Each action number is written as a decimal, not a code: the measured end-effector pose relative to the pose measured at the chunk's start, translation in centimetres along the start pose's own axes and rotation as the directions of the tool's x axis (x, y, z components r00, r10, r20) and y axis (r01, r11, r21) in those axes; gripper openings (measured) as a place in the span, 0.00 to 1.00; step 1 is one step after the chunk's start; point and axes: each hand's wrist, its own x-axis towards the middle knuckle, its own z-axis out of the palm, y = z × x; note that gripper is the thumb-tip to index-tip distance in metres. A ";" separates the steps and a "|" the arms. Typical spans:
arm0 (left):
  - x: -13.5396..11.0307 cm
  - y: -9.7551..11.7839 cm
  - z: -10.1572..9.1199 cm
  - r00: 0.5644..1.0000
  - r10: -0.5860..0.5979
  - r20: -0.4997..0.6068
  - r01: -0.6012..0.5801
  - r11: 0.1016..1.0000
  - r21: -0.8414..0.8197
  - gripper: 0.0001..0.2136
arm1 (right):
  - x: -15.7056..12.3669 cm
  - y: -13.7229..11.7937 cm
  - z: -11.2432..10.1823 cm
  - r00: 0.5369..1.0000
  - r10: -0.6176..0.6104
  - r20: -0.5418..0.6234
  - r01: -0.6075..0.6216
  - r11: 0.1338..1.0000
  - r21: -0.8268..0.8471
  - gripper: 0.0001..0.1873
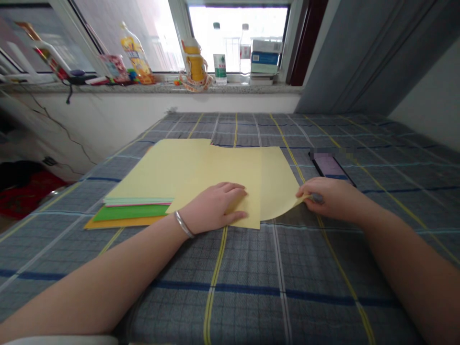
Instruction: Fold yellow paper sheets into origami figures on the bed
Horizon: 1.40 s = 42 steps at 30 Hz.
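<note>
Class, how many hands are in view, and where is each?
2: the left hand rests on pale yellow paper; the right hand holds pale yellow paper by its right edge, with the phone beyond.

Your left hand (pixel 212 206), spread on yellow paper (pixel 230 165); your right hand (pixel 330 197), pinching a curled paper corner; one phone (pixel 329 166), just beyond; plaid cloth (pixel 247 311), beneath.

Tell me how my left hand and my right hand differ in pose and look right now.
The left hand lies flat on the yellow paper, while the right hand is curled around a corner.
The left hand has a silver bangle at its wrist; the right hand shows none.
Both hands touch yellow paper.
</note>
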 end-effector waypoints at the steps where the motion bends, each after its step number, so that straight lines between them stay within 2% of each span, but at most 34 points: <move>1: -0.1 0.0 0.0 0.999 0.017 0.029 -0.017 1.000 0.008 0.26 | -0.2 0.4 -0.2 0.998 0.031 0.051 -0.032 0.999 0.016 0.09; 3: -0.2 0.0 0.0 0.997 0.040 0.069 -0.042 0.999 0.019 0.33 | -0.4 0.6 -0.3 0.991 0.039 0.126 -0.045 0.998 0.040 0.11; 7: -0.2 0.2 0.2 0.995 0.067 0.073 -0.071 0.996 0.048 0.35 | 0.0 -0.8 0.1 0.991 -0.077 0.107 0.069 0.995 0.070 0.23; 9: -0.2 0.4 0.2 0.994 0.097 0.056 -0.099 0.994 0.042 0.35 | 0.4 -2.2 0.5 0.983 -0.164 0.082 0.157 0.984 0.086 0.23; 12: -0.2 0.6 0.2 0.993 0.114 0.032 -0.116 0.993 0.038 0.36 | 0.9 -4.2 0.7 0.979 -0.192 0.062 0.193 0.981 -0.019 0.17; 14: -0.2 0.8 0.2 0.995 0.095 0.032 -0.097 0.994 0.048 0.39 | 1.0 -5.0 0.5 0.986 -0.123 0.109 0.138 0.980 -0.146 0.09; 17: -0.2 1.0 0.2 0.997 0.063 0.043 -0.065 0.996 0.059 0.42 | 0.8 -5.5 0.0 0.989 0.008 0.151 0.039 0.951 -0.307 0.07; 23: -0.2 1.4 0.5 0.999 0.042 0.010 -0.042 0.999 0.024 0.35 | 0.5 -5.5 -0.4 0.981 0.116 0.153 -0.049 0.922 -0.383 0.05; 26: -0.2 1.5 0.6 0.999 0.036 0.009 -0.036 0.999 0.023 0.32 | 0.5 -5.5 -0.1 0.987 0.074 0.143 -0.019 0.937 -0.350 0.05; 29: 0.0 1.7 0.8 0.998 0.055 0.017 -0.056 0.996 0.066 0.34 | 0.6 -5.4 0.4 0.994 -0.044 0.100 0.068 0.963 -0.259 0.12; 31: 0.1 1.9 1.0 0.998 0.061 0.032 -0.064 0.990 0.129 0.33 | 0.7 -5.4 0.8 0.993 -0.076 0.090 0.096 0.967 -0.235 0.13; 34: 0.2 2.3 1.2 0.999 -0.001 0.049 -0.010 0.973 0.230 0.30 | 0.7 -5.4 1.1 0.992 -0.025 0.124 0.057 0.963 -0.263 0.11; 37: 0.2 2.6 1.3 0.997 -0.056 0.047 0.040 0.958 0.283 0.32 | 0.7 -5.4 0.9 0.989 0.046 0.141 -0.001 0.954 -0.300 0.10; 42: 0.4 2.9 1.1 0.990 -0.126 0.068 0.090 0.919 0.385 0.21 | 0.5 -5.4 0.6 0.986 0.100 0.133 -0.051 0.942 -0.332 0.08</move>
